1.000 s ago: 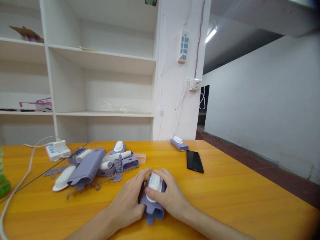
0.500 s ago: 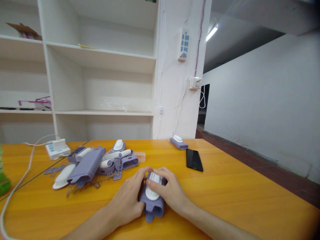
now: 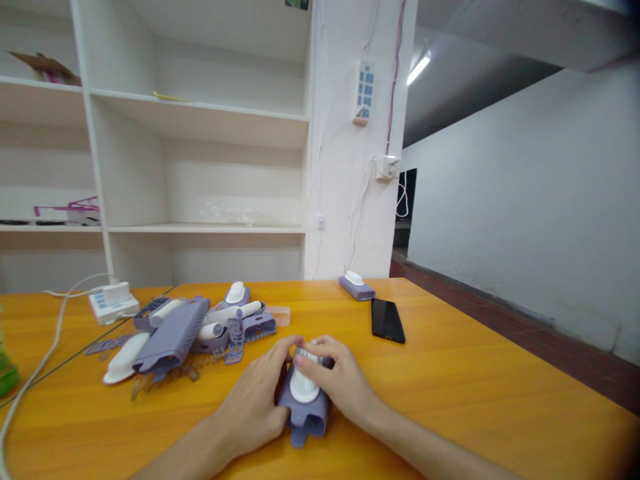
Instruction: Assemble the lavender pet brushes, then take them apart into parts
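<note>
Both my hands close around one purple plastic device [image 3: 306,408] with a white ribbed top piece, lying on the orange table [image 3: 450,400]. My left hand [image 3: 255,400] grips its left side, fingers reaching over the far end. My right hand [image 3: 340,383] covers its right side, with the thumb pressing on the white piece. The device's open near end points toward me.
A heap of purple and white parts [image 3: 185,330] lies to the left. Beyond it sit a white power strip [image 3: 114,300] and its cable. A black phone [image 3: 387,320] and an assembled purple device [image 3: 357,285] lie further back. White shelves [image 3: 200,120] stand behind the table.
My right thumb has slid along the white top piece and the fingers have shifted slightly on the device. The device stays in the same spot on the table.
</note>
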`<state>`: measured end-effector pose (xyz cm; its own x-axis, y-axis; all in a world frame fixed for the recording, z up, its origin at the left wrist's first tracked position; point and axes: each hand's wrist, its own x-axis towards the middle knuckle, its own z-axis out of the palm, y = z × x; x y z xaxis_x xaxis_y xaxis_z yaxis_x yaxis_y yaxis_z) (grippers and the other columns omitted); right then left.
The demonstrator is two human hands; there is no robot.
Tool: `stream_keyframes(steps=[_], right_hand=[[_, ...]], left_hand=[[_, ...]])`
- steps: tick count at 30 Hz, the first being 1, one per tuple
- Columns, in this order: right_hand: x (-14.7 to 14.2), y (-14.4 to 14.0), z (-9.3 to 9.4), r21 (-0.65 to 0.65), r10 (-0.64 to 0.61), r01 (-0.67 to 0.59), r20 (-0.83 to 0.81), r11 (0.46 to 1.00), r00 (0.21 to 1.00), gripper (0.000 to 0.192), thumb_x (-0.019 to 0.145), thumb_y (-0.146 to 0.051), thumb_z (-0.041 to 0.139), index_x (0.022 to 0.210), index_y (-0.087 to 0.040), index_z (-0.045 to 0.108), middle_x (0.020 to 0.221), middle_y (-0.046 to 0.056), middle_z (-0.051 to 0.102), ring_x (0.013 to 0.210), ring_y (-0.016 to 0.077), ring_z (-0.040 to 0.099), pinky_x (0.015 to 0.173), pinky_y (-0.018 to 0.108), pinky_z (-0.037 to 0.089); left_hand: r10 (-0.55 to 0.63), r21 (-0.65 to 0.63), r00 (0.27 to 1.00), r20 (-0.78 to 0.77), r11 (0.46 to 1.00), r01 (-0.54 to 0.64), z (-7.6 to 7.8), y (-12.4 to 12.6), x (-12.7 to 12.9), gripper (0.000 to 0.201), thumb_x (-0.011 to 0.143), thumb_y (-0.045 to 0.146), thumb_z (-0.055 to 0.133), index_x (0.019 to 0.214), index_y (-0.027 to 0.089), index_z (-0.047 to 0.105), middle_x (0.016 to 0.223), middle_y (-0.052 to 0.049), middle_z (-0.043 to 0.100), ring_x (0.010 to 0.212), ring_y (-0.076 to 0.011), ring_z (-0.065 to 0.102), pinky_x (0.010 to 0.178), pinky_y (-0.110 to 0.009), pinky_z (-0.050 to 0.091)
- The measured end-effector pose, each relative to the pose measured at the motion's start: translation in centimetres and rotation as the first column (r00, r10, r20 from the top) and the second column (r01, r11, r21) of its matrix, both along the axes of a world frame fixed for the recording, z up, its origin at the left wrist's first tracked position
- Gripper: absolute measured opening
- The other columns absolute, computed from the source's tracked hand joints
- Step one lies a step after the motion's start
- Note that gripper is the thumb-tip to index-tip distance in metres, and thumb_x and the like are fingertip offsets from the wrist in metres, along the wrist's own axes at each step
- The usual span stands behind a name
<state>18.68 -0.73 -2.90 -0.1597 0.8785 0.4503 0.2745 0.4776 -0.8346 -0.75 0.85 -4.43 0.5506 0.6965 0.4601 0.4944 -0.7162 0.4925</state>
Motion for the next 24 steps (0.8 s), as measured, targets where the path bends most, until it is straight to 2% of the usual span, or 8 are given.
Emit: stream_keyframes(steps=[8,16,24], right_hand=[[-0.02,0.25,-0.05,0.01,0.029,-0.029,-0.032,1.0,0.999,0.035,0.092,-0.052,0.065,0.088,-0.021,0.081,0.087,0.003,0.064,0.086,0.0198,0.062,0.077,0.03,0.046],[0.06,0.5,-0.21,0.04,0.017,-0.017,-0.01,0.999,1.0,0.038,0.094,-0.051,0.062,0.077,-0.02,0.078,0.08,0.001,0.059,0.079,0.0178,0.057,0.073,0.029,0.043],[0.18,0.84,-0.32,0.056,0.009,-0.008,-0.03,0.998,1.0,0.042,0.095,-0.051,0.06,0.072,-0.02,0.076,0.073,0.001,0.064,0.078,0.0183,0.057,0.073,0.028,0.042]], left_hand=[[-0.01,0.016,1.0,0.017,1.0,0.01,-0.62,0.44,-0.06,0.093,0.058,0.001,0.052,0.145,0.026,0.034,0.146,-0.009,0.056,0.132,-0.0273,0.054,0.112,-0.042,0.041],[-0.005,0.023,1.0,0.012,1.0,0.005,-0.32,0.35,0.01,0.09,0.06,0.002,0.053,0.145,0.026,0.034,0.145,-0.009,0.056,0.129,-0.0274,0.056,0.11,-0.041,0.043],[-0.026,0.01,0.999,0.026,1.0,0.026,-0.15,0.07,0.12,0.088,0.059,0.002,0.053,0.143,0.026,0.036,0.143,-0.008,0.057,0.125,-0.0265,0.058,0.107,-0.039,0.044]])
